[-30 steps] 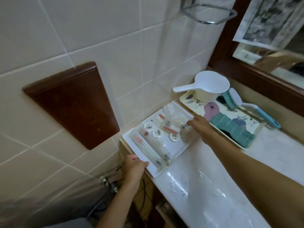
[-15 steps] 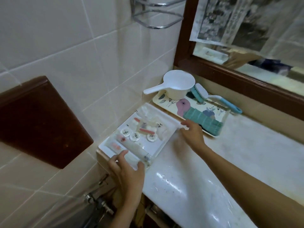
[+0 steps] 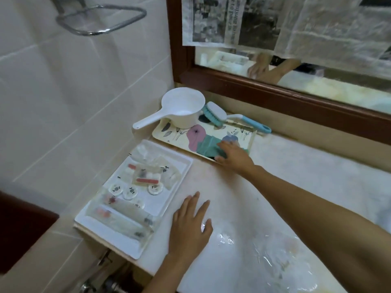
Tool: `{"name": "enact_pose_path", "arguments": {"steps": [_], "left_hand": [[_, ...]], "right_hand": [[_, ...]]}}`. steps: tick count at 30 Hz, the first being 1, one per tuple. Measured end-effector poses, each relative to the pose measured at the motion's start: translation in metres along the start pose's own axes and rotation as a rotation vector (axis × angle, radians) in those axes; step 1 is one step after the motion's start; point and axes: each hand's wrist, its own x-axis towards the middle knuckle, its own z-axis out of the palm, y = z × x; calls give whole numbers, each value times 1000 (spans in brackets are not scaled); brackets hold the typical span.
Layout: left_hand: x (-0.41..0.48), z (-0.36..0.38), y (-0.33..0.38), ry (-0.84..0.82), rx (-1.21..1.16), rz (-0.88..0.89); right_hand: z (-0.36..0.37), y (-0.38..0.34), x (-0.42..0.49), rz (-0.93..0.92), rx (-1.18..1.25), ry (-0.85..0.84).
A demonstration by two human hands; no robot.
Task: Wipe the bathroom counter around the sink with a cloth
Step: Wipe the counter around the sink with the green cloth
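A folded green cloth lies on the flowered tray at the back of the pale marble counter. My right hand rests on the cloth's right part, fingers spread over it and thumb at the tray's front edge; whether it grips the cloth I cannot tell. My left hand lies flat on the counter, fingers straight, just right of the white toiletry tray. The sink is out of view.
A white water dipper and a teal-handled scrub brush sit on the flowered tray's far side. The white tray holds wrapped toiletries and overhangs the counter's left end. A wood-framed mirror runs along the back; a chrome towel ring hangs on the tiled wall.
Both hands let go of the white tray. My right hand moved back onto the green cloth, my left hand moved right and settled flat on the counter. The view swung right.
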Motion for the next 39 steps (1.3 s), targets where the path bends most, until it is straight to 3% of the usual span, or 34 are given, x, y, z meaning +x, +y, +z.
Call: {"name": "enact_pose_path", "arguments": {"steps": [8, 12, 19, 25, 28, 33, 35, 39], "left_hand": [[2, 5, 0, 18, -8, -17], [3, 5, 0, 5, -7, -8], [3, 1, 2, -9, 8, -26], [2, -1, 2, -10, 9, -21], [1, 0, 2, 0, 42, -25], [12, -2, 23, -28, 2, -171], [23, -1, 38, -13, -42, -228], [50, 12, 68, 0, -110, -149]], "right_hand": [[19, 12, 9, -96, -76, 20], [7, 3, 6, 87, 233, 94], [-26, 2, -27, 343, 808, 409], [-45, 56, -112, 541, 1178, 508], [-52, 100, -160, 608, 1064, 588], [-65, 170, -214, 641, 503, 677], [-58, 194, -225, 616, 330, 621], [-20, 227, -230, 539, -13, 315]]}}
